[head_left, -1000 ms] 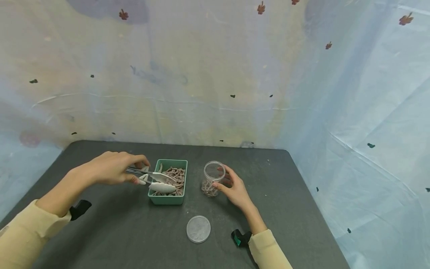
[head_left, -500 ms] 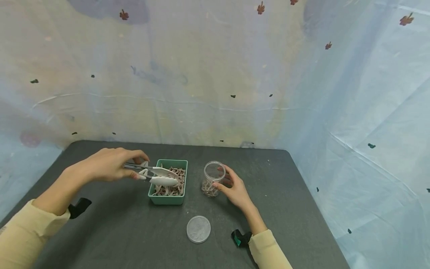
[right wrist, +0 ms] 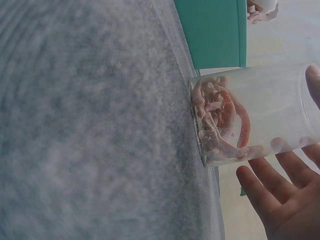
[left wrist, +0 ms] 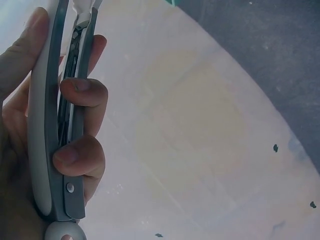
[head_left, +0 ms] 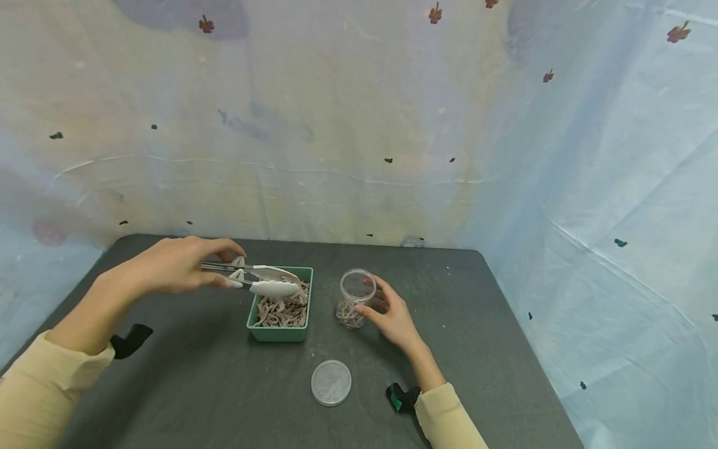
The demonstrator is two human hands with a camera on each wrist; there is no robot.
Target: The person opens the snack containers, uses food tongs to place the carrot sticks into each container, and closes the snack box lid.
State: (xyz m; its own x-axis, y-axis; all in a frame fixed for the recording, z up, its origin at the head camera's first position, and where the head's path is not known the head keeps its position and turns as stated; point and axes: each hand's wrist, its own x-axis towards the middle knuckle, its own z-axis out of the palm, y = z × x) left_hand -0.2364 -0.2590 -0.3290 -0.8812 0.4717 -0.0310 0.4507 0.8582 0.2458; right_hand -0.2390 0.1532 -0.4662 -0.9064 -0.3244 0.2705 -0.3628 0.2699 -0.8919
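Gripping tongs (head_left: 275,289), the left hand (head_left: 171,265) points them rightward over the box (head_left: 278,335), toward the jar (head_left: 352,300) the right hand (head_left: 394,317) holds.

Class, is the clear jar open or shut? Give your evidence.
Open. The clear jar stands with its mouth uncovered, and a round lid lies apart on the dark table.

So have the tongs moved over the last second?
Yes. In the head view, the tongs have shifted up the picture, away from the near rim of the green box, which stayed put.
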